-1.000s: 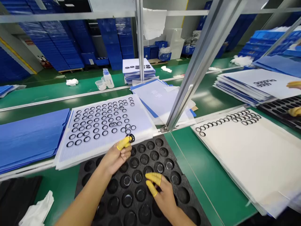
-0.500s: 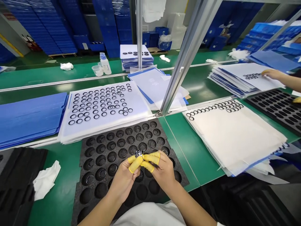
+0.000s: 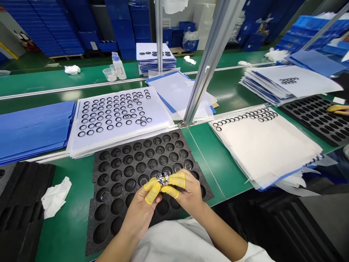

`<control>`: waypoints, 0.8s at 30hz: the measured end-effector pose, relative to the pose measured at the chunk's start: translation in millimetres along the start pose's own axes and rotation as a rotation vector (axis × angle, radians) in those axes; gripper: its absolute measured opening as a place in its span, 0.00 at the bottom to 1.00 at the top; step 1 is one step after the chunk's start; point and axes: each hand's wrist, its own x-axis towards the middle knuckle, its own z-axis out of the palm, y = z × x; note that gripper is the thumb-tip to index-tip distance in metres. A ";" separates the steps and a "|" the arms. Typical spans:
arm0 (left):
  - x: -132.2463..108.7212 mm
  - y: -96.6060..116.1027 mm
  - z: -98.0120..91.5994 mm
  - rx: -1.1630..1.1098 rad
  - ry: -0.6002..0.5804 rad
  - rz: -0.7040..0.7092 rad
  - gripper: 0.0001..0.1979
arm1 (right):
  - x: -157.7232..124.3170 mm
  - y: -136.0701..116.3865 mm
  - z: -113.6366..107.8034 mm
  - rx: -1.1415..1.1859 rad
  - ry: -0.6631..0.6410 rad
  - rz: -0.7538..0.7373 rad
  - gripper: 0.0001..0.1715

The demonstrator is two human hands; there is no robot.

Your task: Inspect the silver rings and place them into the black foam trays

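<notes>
Your fingers (image 3: 176,178) clamp shiny metal rings (image 3: 163,178) together over the black foam tray (image 3: 94,193), lower centre.
Your left hand (image 3: 137,214) and right hand (image 3: 189,193) meet just above the tray, pressing from both sides, which holds the rings clear of the foam and in your view. Yellow finger cots (image 3: 152,191) cover the fingertips, keeping skin off the metal. Above the tray, black rubber rings (image 3: 114,105) lie spaced in rows on a white sheet (image 3: 109,141), so none touch. At far right, a co-worker's hand (image 3: 338,109) rests over a second foam tray (image 3: 313,122) on the green worktop (image 3: 68,189).
</notes>
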 end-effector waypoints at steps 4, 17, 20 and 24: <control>-1.3 -4.9 -1.1 -0.079 0.015 -0.014 0.21 | -4.2 -1.4 -0.2 0.002 0.026 -0.025 0.12; -0.9 -10.2 -1.9 -0.052 -0.024 0.030 0.20 | -7.5 -8.2 -4.0 0.062 -0.007 0.093 0.12; -2.1 -10.9 -1.1 -0.041 -0.010 0.062 0.20 | -8.8 -8.3 -4.8 0.055 -0.033 0.127 0.13; -1.8 -12.5 -5.1 0.021 0.004 0.139 0.28 | -11.5 -7.9 -4.7 0.094 -0.062 0.172 0.16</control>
